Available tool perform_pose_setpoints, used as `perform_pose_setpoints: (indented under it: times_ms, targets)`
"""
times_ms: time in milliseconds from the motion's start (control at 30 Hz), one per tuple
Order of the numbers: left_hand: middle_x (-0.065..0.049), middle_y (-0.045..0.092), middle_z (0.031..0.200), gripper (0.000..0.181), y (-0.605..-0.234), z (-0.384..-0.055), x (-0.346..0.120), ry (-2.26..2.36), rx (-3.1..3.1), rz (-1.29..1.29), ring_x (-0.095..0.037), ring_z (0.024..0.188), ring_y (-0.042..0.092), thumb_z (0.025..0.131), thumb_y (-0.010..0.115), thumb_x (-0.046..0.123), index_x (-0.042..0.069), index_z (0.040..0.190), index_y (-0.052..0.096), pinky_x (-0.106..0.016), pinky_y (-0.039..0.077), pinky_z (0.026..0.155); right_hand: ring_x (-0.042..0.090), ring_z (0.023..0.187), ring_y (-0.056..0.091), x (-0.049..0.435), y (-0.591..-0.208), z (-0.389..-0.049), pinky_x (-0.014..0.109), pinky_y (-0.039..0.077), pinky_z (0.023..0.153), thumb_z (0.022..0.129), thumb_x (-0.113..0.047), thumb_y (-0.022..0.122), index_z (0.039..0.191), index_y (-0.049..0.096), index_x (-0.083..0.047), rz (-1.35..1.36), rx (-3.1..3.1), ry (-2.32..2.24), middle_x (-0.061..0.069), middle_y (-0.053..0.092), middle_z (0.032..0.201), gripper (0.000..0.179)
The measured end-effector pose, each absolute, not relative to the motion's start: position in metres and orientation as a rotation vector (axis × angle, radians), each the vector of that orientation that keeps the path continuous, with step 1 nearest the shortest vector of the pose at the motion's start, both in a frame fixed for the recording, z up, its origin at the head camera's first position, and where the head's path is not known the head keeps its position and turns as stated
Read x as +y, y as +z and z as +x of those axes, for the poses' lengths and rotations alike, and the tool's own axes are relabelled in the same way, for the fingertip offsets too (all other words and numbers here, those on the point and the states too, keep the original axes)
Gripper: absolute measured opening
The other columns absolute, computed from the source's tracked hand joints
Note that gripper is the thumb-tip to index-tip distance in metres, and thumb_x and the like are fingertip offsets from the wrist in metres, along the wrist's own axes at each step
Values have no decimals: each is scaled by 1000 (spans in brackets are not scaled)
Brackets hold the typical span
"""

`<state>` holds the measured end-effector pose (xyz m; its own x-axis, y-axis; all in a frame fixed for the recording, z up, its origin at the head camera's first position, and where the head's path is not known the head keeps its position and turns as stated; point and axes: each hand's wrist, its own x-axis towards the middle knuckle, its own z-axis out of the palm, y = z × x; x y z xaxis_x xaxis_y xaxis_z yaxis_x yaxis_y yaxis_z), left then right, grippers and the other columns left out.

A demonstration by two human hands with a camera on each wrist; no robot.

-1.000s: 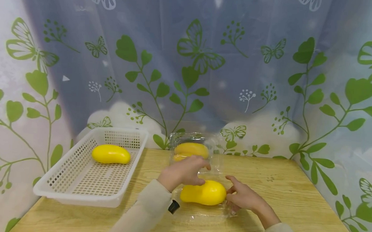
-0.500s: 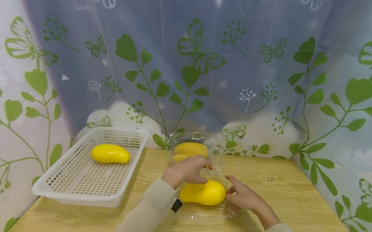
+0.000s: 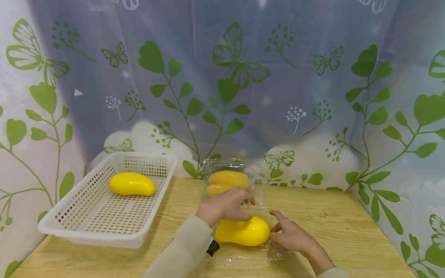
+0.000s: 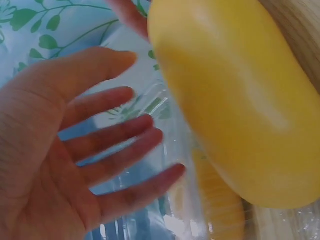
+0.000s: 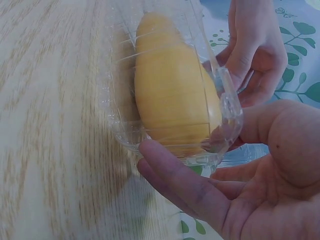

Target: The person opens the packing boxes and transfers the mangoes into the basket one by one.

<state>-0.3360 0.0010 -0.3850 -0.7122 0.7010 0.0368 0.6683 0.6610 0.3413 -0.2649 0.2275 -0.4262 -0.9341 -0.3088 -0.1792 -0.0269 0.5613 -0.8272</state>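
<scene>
A yellow mango (image 3: pixel 244 231) lies in a clear plastic box (image 3: pixel 235 257) at the front middle. In the head view, my left hand (image 3: pixel 228 207) is over its far side, the thumb overlapping its top. The left wrist view shows this hand (image 4: pixel 75 130) with fingers spread, beside the mango (image 4: pixel 235 100). At the box's right end, my right hand (image 3: pixel 294 236) holds the wall. In the right wrist view, the right hand's fingers (image 5: pixel 185 180) lie along the outside of the end wall, with the thumb by the rim. Part of the thumb is hidden.
Behind the left hand, another clear plastic box (image 3: pixel 259 191) holds yellow fruit (image 3: pixel 229 179). To the left, a white perforated basket (image 3: pixel 89 237) contains one mango (image 3: pixel 132 184). A patterned curtain (image 3: pixel 196 70) hangs along the back of the wooden table (image 3: pixel 328 211).
My left hand has shifted slightly to the right over the mango. The right hand, the box and the basket stay where they were.
</scene>
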Motion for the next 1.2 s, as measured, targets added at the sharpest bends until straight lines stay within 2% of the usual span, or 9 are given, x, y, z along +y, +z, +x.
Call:
perform_pose_setpoints:
  times_ms: [167,367,633,800,1067,1200]
  targets:
    - [-6,72,125,39,-389,-338,1,556,2787,1185,-22,113,68,94,76,29,12,128,70,-29,56,94,21,61,67,227,-426,-265,37,60,58,95,-4,58,160,15,7,-288,2493,-1314,23,69,110,79]
    - [0,72,121,39,-391,-339,2,542,2800,1173,-15,109,66,91,79,33,16,125,71,-27,56,93,21,61,67,227,-426,-266,36,59,58,95,-4,58,160,16,6,-274,2501,-1304,22,70,110,78]
    - [-2,69,128,49,-391,-333,3,487,2798,1082,-18,113,65,87,83,39,17,129,69,-33,57,94,20,58,65,227,-427,-266,36,58,57,95,-5,59,160,16,7,-289,2499,-1304,24,70,112,79]
    - [-2,69,126,51,-392,-331,3,462,2809,1067,-17,109,64,85,84,42,18,128,70,-34,57,90,20,59,65,227,-426,-266,37,58,57,94,-5,59,160,16,7,-303,2502,-1302,24,69,112,79]
    - [0,70,117,52,-393,-327,4,464,2779,1044,-13,97,62,80,87,46,20,122,73,-28,55,78,19,58,64,227,-427,-265,36,57,56,94,-4,58,160,18,6,-305,2509,-1286,19,70,104,77]
    - [1,70,116,56,-394,-326,5,476,2748,1023,-12,98,63,76,90,48,21,122,73,-28,55,80,19,58,64,228,-427,-265,35,57,57,94,-5,58,160,17,7,-313,2511,-1287,19,70,104,78]
